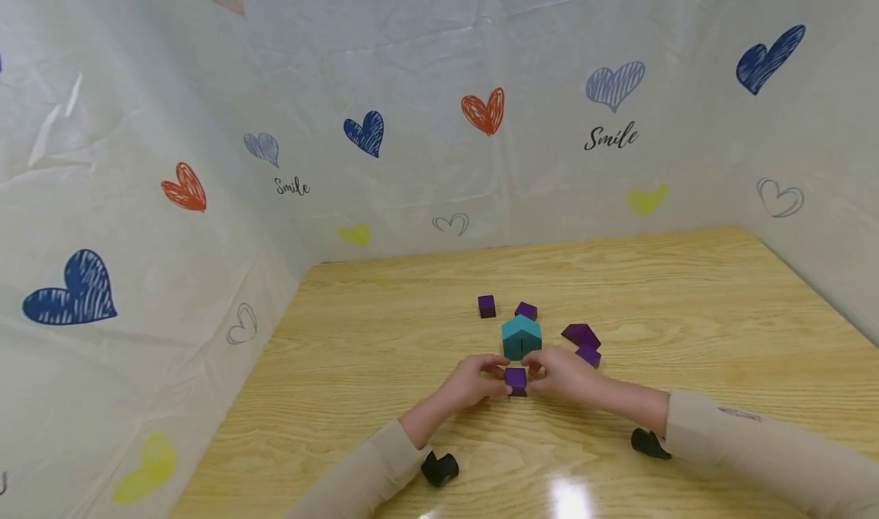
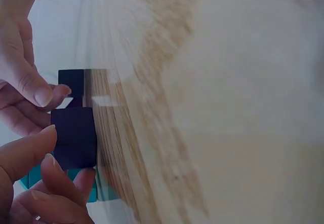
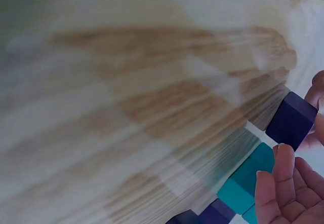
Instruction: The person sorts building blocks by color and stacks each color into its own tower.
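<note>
From the head camera I see bare light-wood tabletop point(image 1: 687, 290) running wide on all sides of my hands, walled in by a white sheet printed with hearts point(image 1: 412, 84) that reads "Smile" twice. My left hand point(image 1: 474, 381) and right hand point(image 1: 566, 374) meet around a small purple wooden cube point(image 1: 516, 378), fingertips pinching it from both sides. Just beyond the fingers stands a teal house-shaped wooden block point(image 1: 521, 337); other purple blocks point(image 1: 581, 336) lie past it and to its right.

In the left wrist view, fingers point(image 2: 30, 153) close on the purple cube point(image 2: 75, 138) from the near side, and open tabletop stretches away from them.

In the right wrist view, my fingers point(image 3: 283, 188) curl beside the teal block point(image 3: 248, 181), with the cube point(image 3: 292, 120) above them; the grip itself is cut off here.
</note>
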A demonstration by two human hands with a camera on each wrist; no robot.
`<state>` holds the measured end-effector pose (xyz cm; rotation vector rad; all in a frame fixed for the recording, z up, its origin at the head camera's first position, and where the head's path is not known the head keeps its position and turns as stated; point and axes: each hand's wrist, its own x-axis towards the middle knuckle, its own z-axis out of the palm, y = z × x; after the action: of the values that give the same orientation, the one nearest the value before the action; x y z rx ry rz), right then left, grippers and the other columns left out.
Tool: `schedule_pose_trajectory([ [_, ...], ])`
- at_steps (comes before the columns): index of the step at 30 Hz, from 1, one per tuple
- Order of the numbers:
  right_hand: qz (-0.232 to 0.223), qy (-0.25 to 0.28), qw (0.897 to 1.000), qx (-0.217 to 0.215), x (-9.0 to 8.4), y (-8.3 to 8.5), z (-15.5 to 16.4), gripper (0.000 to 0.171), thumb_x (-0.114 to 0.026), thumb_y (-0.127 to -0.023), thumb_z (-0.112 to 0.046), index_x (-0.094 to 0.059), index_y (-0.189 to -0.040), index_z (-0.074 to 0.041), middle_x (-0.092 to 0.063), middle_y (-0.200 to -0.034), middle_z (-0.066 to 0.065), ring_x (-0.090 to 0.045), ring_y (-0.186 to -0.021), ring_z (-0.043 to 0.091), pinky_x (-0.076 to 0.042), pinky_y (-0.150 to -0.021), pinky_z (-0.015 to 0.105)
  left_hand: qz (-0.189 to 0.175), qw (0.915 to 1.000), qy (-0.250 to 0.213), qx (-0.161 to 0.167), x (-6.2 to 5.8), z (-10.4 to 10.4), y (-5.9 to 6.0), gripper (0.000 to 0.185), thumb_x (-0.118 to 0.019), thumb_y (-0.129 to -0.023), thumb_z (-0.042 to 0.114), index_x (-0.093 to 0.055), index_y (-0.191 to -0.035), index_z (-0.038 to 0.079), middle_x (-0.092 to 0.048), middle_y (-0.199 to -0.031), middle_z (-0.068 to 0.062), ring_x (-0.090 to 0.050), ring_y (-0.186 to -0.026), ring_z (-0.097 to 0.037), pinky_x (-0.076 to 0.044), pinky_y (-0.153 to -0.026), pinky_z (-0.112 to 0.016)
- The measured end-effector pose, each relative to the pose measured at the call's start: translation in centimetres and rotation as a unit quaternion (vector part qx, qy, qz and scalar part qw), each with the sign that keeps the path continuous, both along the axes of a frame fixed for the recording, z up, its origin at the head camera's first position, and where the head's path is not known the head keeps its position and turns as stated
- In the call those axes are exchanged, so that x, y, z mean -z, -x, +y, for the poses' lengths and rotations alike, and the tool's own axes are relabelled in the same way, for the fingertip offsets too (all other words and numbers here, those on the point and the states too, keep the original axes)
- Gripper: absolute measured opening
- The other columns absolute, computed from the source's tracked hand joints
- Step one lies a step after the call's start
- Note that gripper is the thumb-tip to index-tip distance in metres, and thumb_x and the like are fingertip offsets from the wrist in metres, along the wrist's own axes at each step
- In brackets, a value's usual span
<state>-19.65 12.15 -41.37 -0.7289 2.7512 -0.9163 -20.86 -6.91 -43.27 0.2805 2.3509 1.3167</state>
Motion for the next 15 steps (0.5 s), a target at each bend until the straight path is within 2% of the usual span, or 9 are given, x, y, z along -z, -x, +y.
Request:
schedule_pose_trajectory([
  [7,0.002,-0.012,1.0,0.003,0.21,0.16,-0.39,0.021,-0.073,-0.074,-0.01,-0.068,-0.092,-0.001,-0.067,-0.085,0.003,-0.06,-0.079,0.016,-0.05,-0.067,0.028,0.0,1.0,0.006,-0.002,-0.21,0.19,0.01,0.033,-0.071,-0.079,0.01,-0.064,-0.111,0.006,-0.062,-0.092,-0.003,-0.047,-0.054,-0.013,-0.042,-0.05,-0.023],
  [15,0.013,-0.021,1.0,-0.011,0.38,0.25,-0.62,0.017,-0.073,-0.076,-0.012,-0.067,-0.089,-0.003,-0.066,-0.082,0.001,-0.061,-0.076,0.015,-0.049,-0.064,0.025,-0.019,0.9997,0.01,-0.012,-0.55,0.08,-0.16,0.031,-0.073,-0.077,0.01,-0.065,-0.106,0.006,-0.065,-0.097,-0.004,-0.05,-0.061,-0.011,-0.043,-0.052,-0.023],
])
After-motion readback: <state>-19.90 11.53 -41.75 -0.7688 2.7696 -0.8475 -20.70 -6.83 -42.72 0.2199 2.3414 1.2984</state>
